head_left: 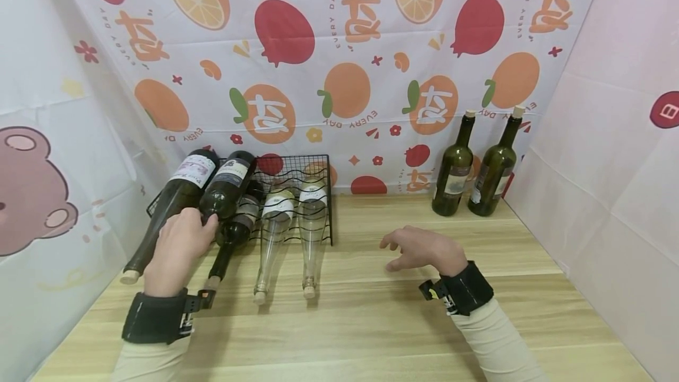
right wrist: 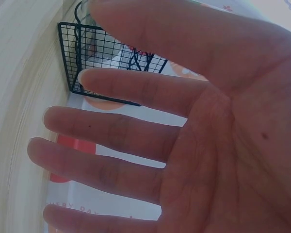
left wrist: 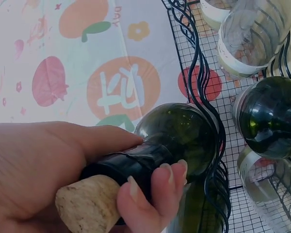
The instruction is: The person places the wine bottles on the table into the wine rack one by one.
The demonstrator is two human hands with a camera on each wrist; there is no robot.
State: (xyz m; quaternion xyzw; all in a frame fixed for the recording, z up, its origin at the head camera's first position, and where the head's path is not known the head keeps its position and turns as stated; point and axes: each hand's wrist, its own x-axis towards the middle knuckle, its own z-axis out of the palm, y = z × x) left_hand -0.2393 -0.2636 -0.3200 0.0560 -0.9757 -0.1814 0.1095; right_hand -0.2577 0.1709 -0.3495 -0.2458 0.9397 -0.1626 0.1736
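My left hand [head_left: 180, 243] grips a dark green wine bottle [head_left: 229, 184] by its neck, thumb on one side and fingertips on the other. In the left wrist view the bottle's cork [left wrist: 87, 204] pokes out beside the fingers. The body of this bottle slants over the upper part of the black wire rack [head_left: 330, 205], overlapping another dark bottle [head_left: 236, 231] that lies there. At the far left lies a longer dark bottle [head_left: 172, 205], partly behind the left hand. My right hand [head_left: 424, 249] hovers over the table right of the rack, fingers spread and holding nothing.
Two clear bottles [head_left: 274, 223] lie side by side in the rack, corks toward me. Two green corked bottles [head_left: 454, 173] stand upright at the back right of the wooden table [head_left: 371, 323]. A fruit-printed cloth [head_left: 297, 87] hangs behind.
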